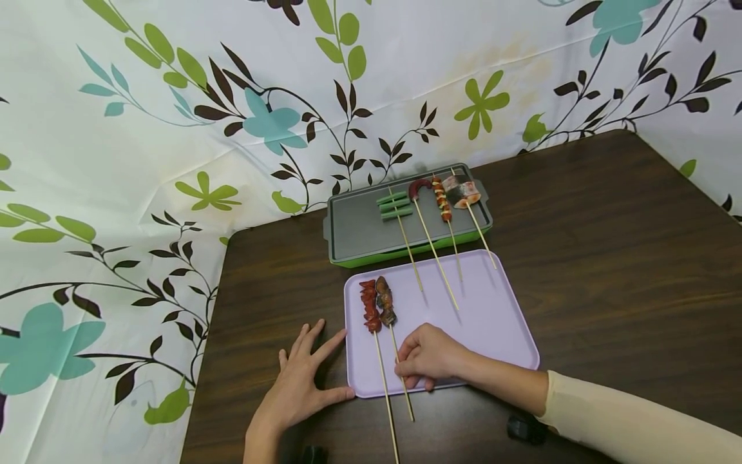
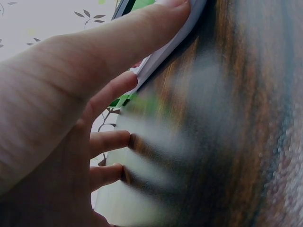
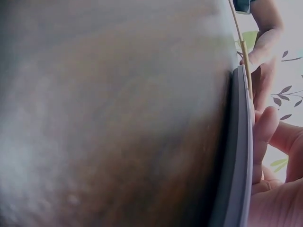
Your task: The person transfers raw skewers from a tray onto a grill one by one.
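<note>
A lavender tray [image 1: 475,316] lies on the table with two skewers on its left side. One carries red folded pieces [image 1: 370,306]; beside it is a browned meat skewer [image 1: 385,301]. My right hand [image 1: 431,354] pinches the meat skewer's stick low down, over the tray's front edge. With fingers spread, my left hand [image 1: 301,377] rests at the tray's left side, thumb and index at its rim. In the left wrist view the thumb [image 2: 161,21] touches the tray edge. Curled fingers [image 3: 265,125] of the right hand show beside the tray edge in the right wrist view.
Behind the tray stands a grey-topped green grill [image 1: 353,222]. On it lie skewers of green pieces [image 1: 395,206], a curled dark-red piece [image 1: 418,187], red and yellow pieces [image 1: 442,201] and a banded chunk [image 1: 462,191]. Their sticks overhang the tray. A patterned curtain [image 1: 406,77] hangs behind.
</note>
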`<control>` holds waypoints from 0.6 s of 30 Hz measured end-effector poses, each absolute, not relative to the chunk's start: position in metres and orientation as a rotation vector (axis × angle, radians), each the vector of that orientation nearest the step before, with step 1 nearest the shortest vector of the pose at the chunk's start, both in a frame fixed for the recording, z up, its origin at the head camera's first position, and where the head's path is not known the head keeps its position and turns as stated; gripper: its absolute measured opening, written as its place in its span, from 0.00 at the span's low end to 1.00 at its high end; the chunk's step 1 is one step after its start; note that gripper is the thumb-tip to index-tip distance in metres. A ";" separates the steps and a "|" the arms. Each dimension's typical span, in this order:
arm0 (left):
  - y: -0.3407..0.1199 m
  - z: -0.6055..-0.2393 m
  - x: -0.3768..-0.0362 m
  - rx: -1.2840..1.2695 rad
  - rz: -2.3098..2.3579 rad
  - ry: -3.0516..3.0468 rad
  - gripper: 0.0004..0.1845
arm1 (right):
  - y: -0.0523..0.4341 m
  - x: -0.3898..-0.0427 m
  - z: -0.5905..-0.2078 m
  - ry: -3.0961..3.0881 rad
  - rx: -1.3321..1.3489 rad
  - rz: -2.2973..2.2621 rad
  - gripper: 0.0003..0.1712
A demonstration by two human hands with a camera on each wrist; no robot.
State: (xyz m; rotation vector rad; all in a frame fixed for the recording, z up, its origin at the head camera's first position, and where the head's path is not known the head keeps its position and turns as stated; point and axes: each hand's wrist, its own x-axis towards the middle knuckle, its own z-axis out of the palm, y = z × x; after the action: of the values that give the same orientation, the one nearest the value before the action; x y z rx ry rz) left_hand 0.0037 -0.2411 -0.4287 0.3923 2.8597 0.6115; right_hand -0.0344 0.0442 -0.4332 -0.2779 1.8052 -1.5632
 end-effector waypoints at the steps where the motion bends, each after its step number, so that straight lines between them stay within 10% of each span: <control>1: -0.241 -0.429 0.004 0.389 0.613 2.858 0.50 | 0.044 -0.034 -0.433 1.809 -0.283 -1.566 0.04; 18: -0.242 -0.430 0.004 0.394 0.625 2.862 0.50 | 0.056 -0.027 -0.419 1.879 -0.361 -1.590 0.03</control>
State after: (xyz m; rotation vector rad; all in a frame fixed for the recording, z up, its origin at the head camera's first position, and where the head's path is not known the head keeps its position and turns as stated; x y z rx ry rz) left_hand 0.0042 -0.2416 -0.4297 0.3940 2.8621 0.6255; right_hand -0.0273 0.0562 -0.4194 -0.3608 1.8791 -1.5904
